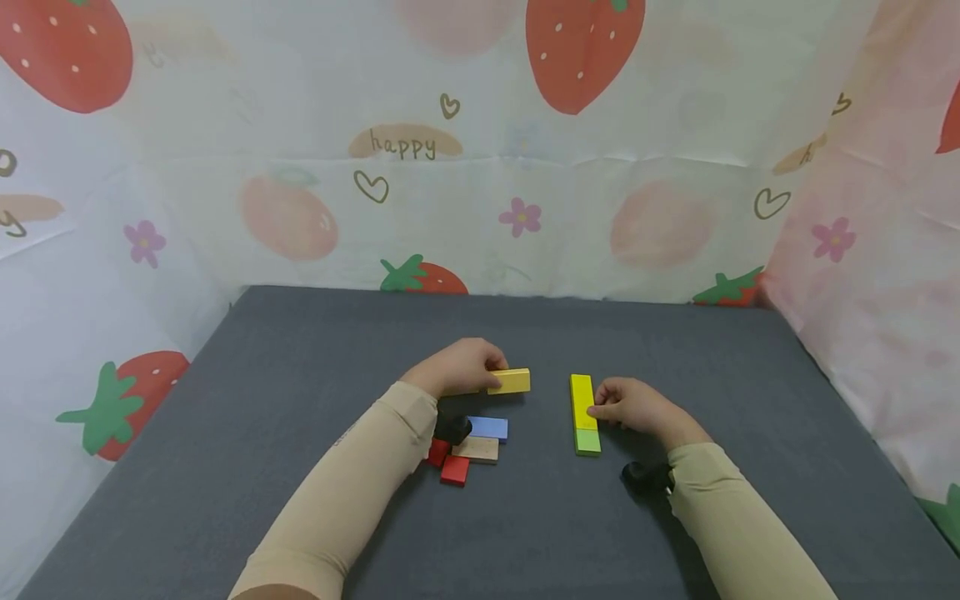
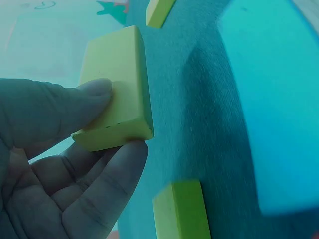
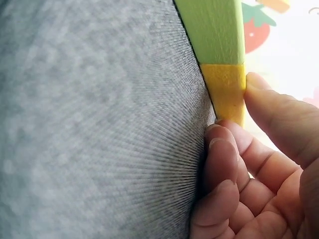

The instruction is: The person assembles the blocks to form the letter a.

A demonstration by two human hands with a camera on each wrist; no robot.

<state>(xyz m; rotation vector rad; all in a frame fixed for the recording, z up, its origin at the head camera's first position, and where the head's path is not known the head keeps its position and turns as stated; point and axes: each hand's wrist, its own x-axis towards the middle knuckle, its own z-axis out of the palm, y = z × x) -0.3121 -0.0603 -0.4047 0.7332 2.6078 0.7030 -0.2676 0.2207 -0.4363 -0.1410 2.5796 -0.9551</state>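
Note:
My left hand [image 1: 467, 367] pinches a pale yellow block [image 1: 512, 381] between thumb and fingers. In the left wrist view the thumb lies across the broad face of this yellow block [image 2: 112, 64], and fingertips press its lower edge. My right hand [image 1: 637, 408] is at the right side of a bright yellow block [image 1: 581, 396], its thumb and index finger gripping it and the other fingers curled. A green block [image 1: 587, 442] lies end to end with that one, nearer me. The right wrist view shows the yellow block [image 3: 225, 84] meeting the green block [image 3: 217, 32] at a straight seam.
Close to my left wrist lie a blue block [image 1: 489, 428], a plain wooden block [image 1: 477, 451] and two red blocks [image 1: 454, 470]. Dark grey cloth [image 1: 525, 533] covers the table. A printed strawberry curtain [image 1: 570, 225] stands behind it and along both sides.

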